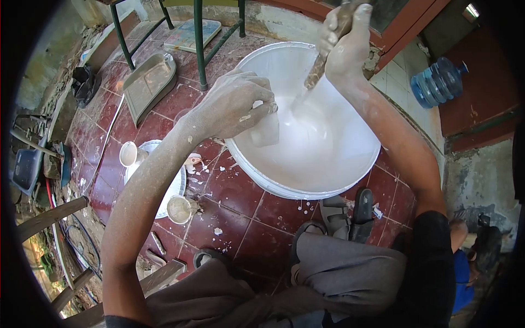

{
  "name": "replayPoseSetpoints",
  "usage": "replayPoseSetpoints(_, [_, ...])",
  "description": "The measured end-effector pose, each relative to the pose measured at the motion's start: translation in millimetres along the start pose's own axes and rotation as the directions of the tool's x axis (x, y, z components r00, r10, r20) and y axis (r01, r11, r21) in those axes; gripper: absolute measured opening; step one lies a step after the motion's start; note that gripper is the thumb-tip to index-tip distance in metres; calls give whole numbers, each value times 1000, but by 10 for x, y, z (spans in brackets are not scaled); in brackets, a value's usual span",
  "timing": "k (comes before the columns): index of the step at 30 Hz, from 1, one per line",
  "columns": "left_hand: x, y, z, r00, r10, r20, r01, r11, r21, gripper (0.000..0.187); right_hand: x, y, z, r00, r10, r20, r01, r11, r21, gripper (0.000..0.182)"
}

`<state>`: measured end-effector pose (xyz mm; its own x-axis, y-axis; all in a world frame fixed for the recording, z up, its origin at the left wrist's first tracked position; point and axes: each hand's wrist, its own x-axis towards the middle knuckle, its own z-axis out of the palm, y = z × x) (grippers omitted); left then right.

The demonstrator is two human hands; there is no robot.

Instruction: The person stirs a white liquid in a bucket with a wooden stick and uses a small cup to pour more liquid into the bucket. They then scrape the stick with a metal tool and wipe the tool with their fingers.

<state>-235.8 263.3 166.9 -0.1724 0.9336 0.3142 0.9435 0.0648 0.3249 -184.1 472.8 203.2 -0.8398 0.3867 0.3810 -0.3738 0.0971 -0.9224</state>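
Observation:
A large white tub (pixel 257 180) stands on the red tiles with pale, wet-looking material inside. Over its left rim, my left hand (pixel 238 104), dusty with white, is closed around a small whitish cup or block (pixel 266 131), whose exact form is unclear. My right hand (pixel 344 44) is above the tub's back right rim, wrapped round a brown stick (pixel 315 74). The stick's lower end points down into the tub, and its tip blurs into the white inside.
At left on the floor are a white lid (pixel 176 188), two small cups (pixel 128 154) and a grey dustpan (pixel 150 85). A green-legged stool (pixel 200 44) stands behind. Sandals (pixel 361 216) lie in front; a blue water bottle (pixel 437 82) is at right. Part of another person shows at lower right.

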Motion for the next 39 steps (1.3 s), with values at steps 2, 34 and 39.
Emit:
replayPoseSetpoints(2, [2, -2, -2, 1000, 23, -10, -23, 1000, -15, 27, 23, 17, -26, 995, 45, -92, -18, 960, 279, 64])
replayPoseSetpoints(34, [74, 121, -65, 995, -85, 45, 87, 995, -50, 19, -222, 147, -61, 962, -99, 253, 62, 986, 152, 60])
replayPoseSetpoints(39, [66, 85, -30, 998, -51, 43, 52, 998, -40, 19, -312, 189, -93, 928, 197, 315, -309, 880, 360, 61])
